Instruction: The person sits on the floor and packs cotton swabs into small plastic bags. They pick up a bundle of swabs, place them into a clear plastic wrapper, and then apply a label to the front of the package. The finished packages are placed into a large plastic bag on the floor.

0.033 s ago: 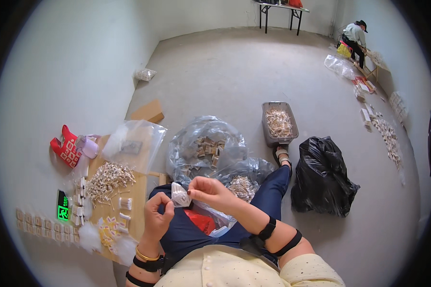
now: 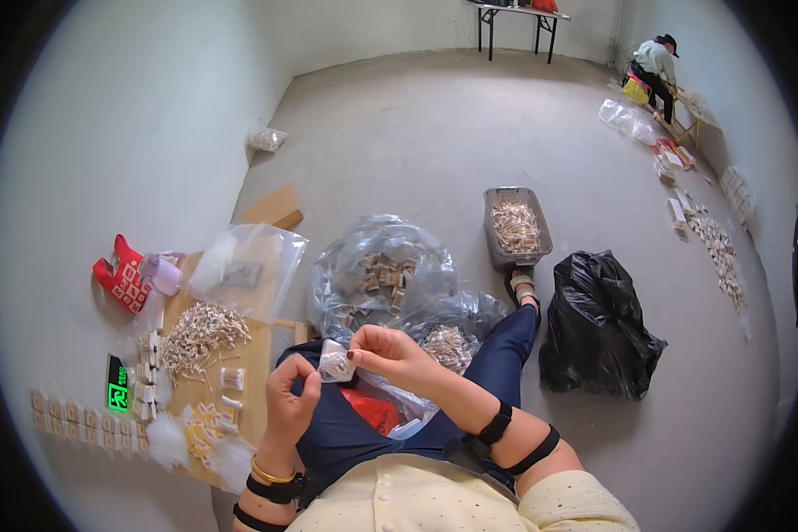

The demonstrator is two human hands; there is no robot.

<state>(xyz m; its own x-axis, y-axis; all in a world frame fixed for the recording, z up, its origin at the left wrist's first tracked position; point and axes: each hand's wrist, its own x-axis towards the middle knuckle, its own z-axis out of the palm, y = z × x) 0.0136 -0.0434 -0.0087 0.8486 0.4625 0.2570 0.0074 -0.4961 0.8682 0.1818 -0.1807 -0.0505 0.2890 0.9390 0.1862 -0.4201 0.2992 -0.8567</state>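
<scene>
A small clear packet of cotton swabs [image 2: 334, 364] is held over my lap, its swab tips showing through the film. My left hand [image 2: 291, 397] is closed, pinching the packet's lower left edge between thumb and forefinger. From the other side my right hand [image 2: 388, 351] pinches at the packet's right edge with thumb and fingertips. Below them, a red piece of packaging [image 2: 372, 411] and clear plastic lie between my thighs. On the wooden table [image 2: 255, 355] at my left are a heap of loose cotton swabs [image 2: 204, 337] and a small bundle of swabs [image 2: 231, 379].
A large clear bag [image 2: 381, 257] holds several swab packs ahead of me. Beyond my right foot stands a grey bin [image 2: 517, 222] of swabs; a black bag [image 2: 598, 328] sits to its right. Another person [image 2: 654, 71] sits working at the far right.
The swab packet has tilted slightly between my fingers. Both hands stay in nearly the same place.
</scene>
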